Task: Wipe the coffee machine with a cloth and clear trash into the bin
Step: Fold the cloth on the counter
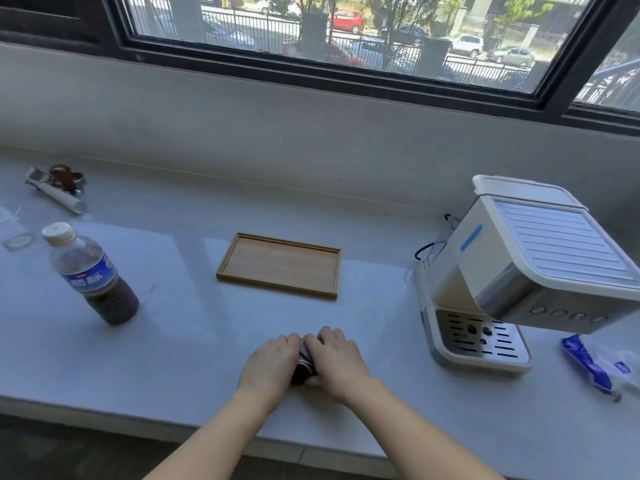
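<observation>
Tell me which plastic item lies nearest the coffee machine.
The blue plastic wrapper, just right of the coffee machine; the bottle stands far left.

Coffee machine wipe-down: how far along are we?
Nothing looks done. In hand: left hand and right hand hold the cloth on the counter, apart from the coffee machine. Left: wiping it and binning the wrapper lying to its right; no bin in view.

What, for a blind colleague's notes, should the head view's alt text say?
A person's left grip and right grip hold a dark cloth on a pale counter. A white coffee machine stands to the right, a wooden tray beyond the cloth, a bottle of dark liquid to the left.
</observation>
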Demonstrator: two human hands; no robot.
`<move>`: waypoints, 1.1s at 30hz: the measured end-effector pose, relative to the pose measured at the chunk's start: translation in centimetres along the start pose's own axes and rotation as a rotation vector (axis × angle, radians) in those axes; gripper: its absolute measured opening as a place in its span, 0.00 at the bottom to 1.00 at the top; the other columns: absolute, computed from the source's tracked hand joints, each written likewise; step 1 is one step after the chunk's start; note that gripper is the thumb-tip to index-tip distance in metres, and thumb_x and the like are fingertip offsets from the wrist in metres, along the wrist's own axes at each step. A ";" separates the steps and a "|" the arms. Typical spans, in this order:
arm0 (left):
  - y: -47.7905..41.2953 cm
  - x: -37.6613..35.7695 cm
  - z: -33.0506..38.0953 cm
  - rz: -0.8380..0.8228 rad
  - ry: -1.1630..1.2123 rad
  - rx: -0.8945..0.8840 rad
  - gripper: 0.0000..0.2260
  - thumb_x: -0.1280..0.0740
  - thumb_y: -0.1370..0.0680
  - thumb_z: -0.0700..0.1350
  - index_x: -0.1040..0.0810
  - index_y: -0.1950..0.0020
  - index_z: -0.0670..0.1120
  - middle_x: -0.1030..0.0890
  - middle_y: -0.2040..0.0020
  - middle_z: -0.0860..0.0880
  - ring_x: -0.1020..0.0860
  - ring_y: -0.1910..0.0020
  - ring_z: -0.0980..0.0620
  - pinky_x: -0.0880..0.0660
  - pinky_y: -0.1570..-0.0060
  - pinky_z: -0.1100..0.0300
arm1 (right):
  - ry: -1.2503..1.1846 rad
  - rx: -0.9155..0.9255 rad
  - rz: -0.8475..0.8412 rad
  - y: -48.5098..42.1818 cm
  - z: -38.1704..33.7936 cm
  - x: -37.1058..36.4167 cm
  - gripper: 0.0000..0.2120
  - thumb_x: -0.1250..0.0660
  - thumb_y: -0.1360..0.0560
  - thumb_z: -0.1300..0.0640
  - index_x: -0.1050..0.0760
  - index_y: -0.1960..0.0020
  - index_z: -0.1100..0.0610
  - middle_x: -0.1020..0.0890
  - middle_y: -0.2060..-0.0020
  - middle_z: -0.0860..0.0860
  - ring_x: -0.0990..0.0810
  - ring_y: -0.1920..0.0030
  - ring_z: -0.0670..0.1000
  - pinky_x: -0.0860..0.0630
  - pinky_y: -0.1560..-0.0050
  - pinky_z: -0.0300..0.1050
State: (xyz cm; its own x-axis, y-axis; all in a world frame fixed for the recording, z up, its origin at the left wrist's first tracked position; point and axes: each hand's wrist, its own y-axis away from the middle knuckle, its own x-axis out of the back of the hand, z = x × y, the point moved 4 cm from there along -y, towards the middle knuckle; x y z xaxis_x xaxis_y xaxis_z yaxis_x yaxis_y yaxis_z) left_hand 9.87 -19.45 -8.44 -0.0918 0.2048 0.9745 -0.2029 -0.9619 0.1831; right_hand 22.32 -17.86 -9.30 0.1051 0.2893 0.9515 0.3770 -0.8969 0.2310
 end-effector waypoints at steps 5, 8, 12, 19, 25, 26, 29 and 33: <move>0.1 0.7 -0.2 -0.072 0.062 0.032 0.12 0.39 0.24 0.41 0.32 0.41 0.46 0.24 0.42 0.47 0.24 0.44 0.45 0.27 0.51 0.51 | -0.051 -0.016 -0.038 0.0 0.0 0.3 0.31 0.30 0.31 0.43 0.37 0.32 0.49 0.29 0.41 0.54 0.31 0.40 0.59 0.32 0.46 0.54; 0.4 0.8 -0.5 -0.138 0.116 0.061 0.24 0.35 0.27 0.47 0.36 0.31 0.48 0.26 0.39 0.48 0.26 0.40 0.47 0.26 0.50 0.53 | -0.139 -0.039 -0.068 0.6 0.0 0.8 0.38 0.32 0.33 0.42 0.43 0.27 0.46 0.30 0.37 0.52 0.32 0.37 0.58 0.30 0.43 0.55; 0.9 2.0 -0.3 -0.073 0.138 0.048 0.39 0.36 0.29 0.51 0.49 0.21 0.49 0.33 0.30 0.49 0.32 0.33 0.47 0.27 0.42 0.53 | -0.188 -0.043 -0.072 1.7 0.2 2.3 0.33 0.37 0.29 0.41 0.41 0.27 0.48 0.30 0.34 0.51 0.33 0.35 0.57 0.29 0.41 0.56; 1.2 5.4 2.6 0.077 0.028 -0.062 0.32 0.41 0.27 0.50 0.44 0.23 0.47 0.32 0.31 0.47 0.33 0.32 0.45 0.34 0.36 0.54 | -0.137 -0.116 0.025 4.4 2.1 5.7 0.22 0.43 0.22 0.51 0.34 0.29 0.53 0.29 0.34 0.54 0.33 0.35 0.59 0.29 0.39 0.55; 1.6 7.2 6.3 0.114 -0.018 -0.146 0.29 0.44 0.25 0.55 0.40 0.25 0.46 0.31 0.33 0.45 0.33 0.32 0.43 0.35 0.34 0.52 | -0.090 -0.217 0.033 8.8 4.7 7.7 0.25 0.42 0.22 0.48 0.38 0.26 0.51 0.30 0.31 0.53 0.33 0.32 0.58 0.29 0.39 0.56; 1.7 7.4 7.2 0.131 -0.018 -0.168 0.28 0.42 0.24 0.54 0.39 0.26 0.46 0.30 0.34 0.45 0.33 0.33 0.43 0.35 0.35 0.51 | -0.095 -0.232 0.031 9.7 5.1 8.0 0.26 0.42 0.22 0.49 0.38 0.25 0.51 0.30 0.31 0.53 0.34 0.32 0.58 0.29 0.38 0.56; 2.1 7.6 10.0 0.134 -0.030 -0.241 0.30 0.40 0.26 0.49 0.42 0.25 0.45 0.31 0.33 0.45 0.33 0.33 0.43 0.34 0.35 0.51 | -0.102 -0.290 0.049 12.5 6.8 8.8 0.26 0.41 0.22 0.49 0.38 0.25 0.52 0.30 0.31 0.53 0.33 0.32 0.58 0.29 0.37 0.56; 2.7 7.6 14.2 0.114 -0.057 -0.327 0.32 0.39 0.26 0.48 0.44 0.23 0.45 0.32 0.31 0.44 0.34 0.32 0.43 0.35 0.34 0.50 | -0.094 -0.363 0.089 16.2 9.3 9.5 0.26 0.41 0.22 0.49 0.38 0.26 0.52 0.29 0.32 0.54 0.32 0.33 0.59 0.29 0.37 0.56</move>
State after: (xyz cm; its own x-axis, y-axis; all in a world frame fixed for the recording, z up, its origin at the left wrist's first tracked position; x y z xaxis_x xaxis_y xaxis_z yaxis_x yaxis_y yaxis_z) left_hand 22.45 -23.05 1.27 -0.0795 0.0801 0.9936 -0.4968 -0.8673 0.0302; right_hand 37.99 -26.56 1.58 0.2130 0.2190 0.9522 0.0141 -0.9751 0.2211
